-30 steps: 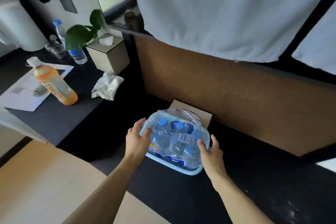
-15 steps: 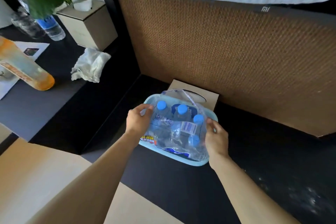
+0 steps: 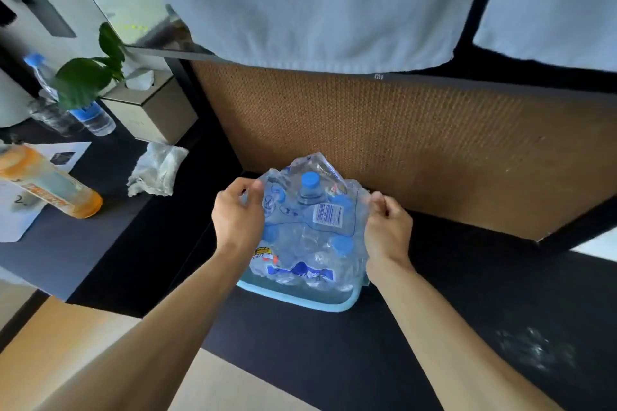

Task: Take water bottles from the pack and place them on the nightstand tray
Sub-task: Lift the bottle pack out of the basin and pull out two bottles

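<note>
A shrink-wrapped pack of water bottles (image 3: 310, 237) with blue caps stands in a light blue tray (image 3: 300, 299) on the black nightstand top. My left hand (image 3: 238, 215) pinches the clear wrap at the pack's upper left. My right hand (image 3: 387, 227) pinches the wrap at the upper right. The plastic is stretched and bunched up between the two hands. One blue cap (image 3: 310, 182) pokes up near the top of the pack. The tray's far side is hidden behind the pack.
A woven brown panel (image 3: 400, 143) rises right behind the tray. To the left, a darker surface holds an orange drink bottle (image 3: 50, 185), a crumpled tissue (image 3: 157, 168), a tissue box (image 3: 150, 110), a water bottle (image 3: 83, 110) and a leafy plant (image 3: 86, 77). White towels (image 3: 317, 3) hang above.
Both hands moved from the pack's sides to its top and closed on the wrap, pulling it up and apart. The view tilted up again.
</note>
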Demonstrator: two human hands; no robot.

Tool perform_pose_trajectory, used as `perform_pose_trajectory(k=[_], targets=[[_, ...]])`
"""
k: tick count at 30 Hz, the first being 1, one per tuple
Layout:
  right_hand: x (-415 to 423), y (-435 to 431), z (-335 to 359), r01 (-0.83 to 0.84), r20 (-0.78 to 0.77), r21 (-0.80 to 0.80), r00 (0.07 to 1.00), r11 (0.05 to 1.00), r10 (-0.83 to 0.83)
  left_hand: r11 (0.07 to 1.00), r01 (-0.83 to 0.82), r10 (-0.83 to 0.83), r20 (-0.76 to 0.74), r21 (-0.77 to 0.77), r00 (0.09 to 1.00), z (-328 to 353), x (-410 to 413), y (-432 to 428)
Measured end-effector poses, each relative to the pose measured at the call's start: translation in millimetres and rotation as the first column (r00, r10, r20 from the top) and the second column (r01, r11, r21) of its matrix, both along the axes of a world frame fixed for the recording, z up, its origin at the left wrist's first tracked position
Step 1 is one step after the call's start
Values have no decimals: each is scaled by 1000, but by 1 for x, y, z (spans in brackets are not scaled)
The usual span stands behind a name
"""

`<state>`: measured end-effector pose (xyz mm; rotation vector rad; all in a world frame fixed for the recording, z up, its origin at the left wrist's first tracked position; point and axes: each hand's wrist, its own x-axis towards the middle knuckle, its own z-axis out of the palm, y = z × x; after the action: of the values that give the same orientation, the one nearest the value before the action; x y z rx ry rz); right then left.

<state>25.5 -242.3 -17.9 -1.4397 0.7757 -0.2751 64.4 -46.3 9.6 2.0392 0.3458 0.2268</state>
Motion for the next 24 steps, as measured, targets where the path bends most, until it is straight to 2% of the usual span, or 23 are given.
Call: perform_pose_trajectory(k=[5, 8, 12, 18, 24], targets=[[-27, -58, 51, 67, 78, 18, 995, 998, -68, 999, 47, -46, 76, -19, 996, 62, -14, -60], [-44, -93, 60, 105, 87, 8, 991, 994, -106, 996, 75, -72, 67, -47, 995, 68, -25, -94], [-77, -160, 50, 189, 61, -16, 980, 982, -188, 983, 162, -162, 7, -88, 987, 42, -49, -161], [-133, -239, -9, 334, -9, -101, 942, 937, -336, 952, 286, -298, -114, -109, 948, -23, -87, -250], [-167, -284, -61, 377, -95, -100, 918, 921, -386, 926, 352, -375, -217, -139, 901, -77, -117, -298]])
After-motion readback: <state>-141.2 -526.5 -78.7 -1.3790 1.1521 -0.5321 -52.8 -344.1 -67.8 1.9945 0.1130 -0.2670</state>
